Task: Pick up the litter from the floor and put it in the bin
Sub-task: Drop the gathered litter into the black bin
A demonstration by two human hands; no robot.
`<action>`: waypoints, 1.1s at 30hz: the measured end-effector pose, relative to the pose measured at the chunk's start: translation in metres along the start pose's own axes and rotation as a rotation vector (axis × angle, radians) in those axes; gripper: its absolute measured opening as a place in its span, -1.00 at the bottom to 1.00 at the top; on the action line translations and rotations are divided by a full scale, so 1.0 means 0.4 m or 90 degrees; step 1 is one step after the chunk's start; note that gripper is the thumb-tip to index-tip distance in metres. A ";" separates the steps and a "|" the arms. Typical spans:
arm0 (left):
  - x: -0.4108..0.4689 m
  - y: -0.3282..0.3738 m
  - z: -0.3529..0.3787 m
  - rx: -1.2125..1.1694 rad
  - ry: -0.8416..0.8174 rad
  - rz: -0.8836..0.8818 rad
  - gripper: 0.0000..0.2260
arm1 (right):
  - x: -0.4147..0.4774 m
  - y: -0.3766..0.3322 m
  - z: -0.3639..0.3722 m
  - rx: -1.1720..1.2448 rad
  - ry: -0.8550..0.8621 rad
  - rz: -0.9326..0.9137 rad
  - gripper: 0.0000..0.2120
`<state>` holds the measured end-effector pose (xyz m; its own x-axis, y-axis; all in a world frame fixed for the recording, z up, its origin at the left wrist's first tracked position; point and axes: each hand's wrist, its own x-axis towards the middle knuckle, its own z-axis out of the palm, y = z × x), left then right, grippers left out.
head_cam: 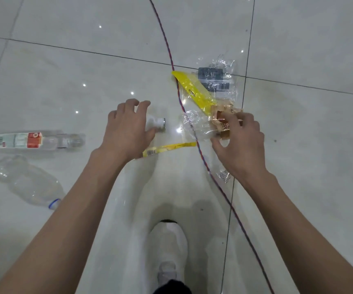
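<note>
Litter lies scattered on the pale tiled floor. My left hand [129,128] hovers with spread, curved fingers over a small white bottle with a silver cap [158,124], and the thumb is just at its side. My right hand [239,145] curls its fingers over a brown snack wrapper [221,119], with the thumb at the wrapper's lower edge. Beyond it lie a yellow and clear wrapper [194,90] and a clear bag with a dark label [213,77]. A yellow strip wrapper [171,147] lies between my hands. No bin is in view.
Two clear plastic bottles lie at the left, one with a red and white label [37,140] and one crushed [27,183]. A red and blue cord [201,158] runs across the floor under the wrappers. My white-shoed foot [169,247] stands below. A small clear scrap [224,175] lies by my right wrist.
</note>
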<state>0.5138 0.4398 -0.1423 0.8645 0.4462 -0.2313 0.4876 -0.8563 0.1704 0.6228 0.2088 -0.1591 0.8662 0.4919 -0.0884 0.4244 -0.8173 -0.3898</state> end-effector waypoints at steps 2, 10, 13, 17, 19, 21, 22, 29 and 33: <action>0.028 -0.020 0.049 0.010 0.008 0.008 -0.44 | 0.026 0.016 0.050 -0.007 0.007 -0.005 -0.45; 0.068 -0.076 0.151 0.047 0.006 0.020 -0.33 | 0.083 0.025 0.170 -0.045 -0.007 -0.051 -0.38; 0.078 -0.086 0.169 0.063 -0.001 0.027 -0.34 | 0.094 0.019 0.200 -0.075 -0.036 -0.053 -0.36; 0.096 -0.086 0.190 0.055 -0.010 0.016 -0.41 | 0.104 0.015 0.233 -0.103 -0.055 -0.036 -0.45; 0.100 -0.086 0.198 0.060 -0.009 0.013 -0.44 | 0.106 0.018 0.245 -0.121 -0.056 -0.031 -0.52; 0.100 -0.088 0.205 0.059 -0.014 0.008 -0.47 | 0.103 0.022 0.255 -0.139 -0.054 -0.033 -0.56; 0.100 -0.089 0.208 0.061 -0.014 0.007 -0.49 | 0.102 0.023 0.259 -0.145 -0.052 -0.035 -0.57; 0.094 -0.077 0.202 0.038 0.004 -0.018 -0.56 | 0.099 0.025 0.260 -0.125 0.020 -0.046 -0.74; 0.076 -0.063 0.170 0.022 0.003 -0.012 -0.54 | 0.104 0.025 0.224 -0.063 0.034 -0.037 -0.79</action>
<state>0.5194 0.4570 -0.2188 0.8558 0.4637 -0.2295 0.4995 -0.8561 0.1329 0.6393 0.2481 -0.2488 0.8513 0.5244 -0.0185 0.4955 -0.8148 -0.3009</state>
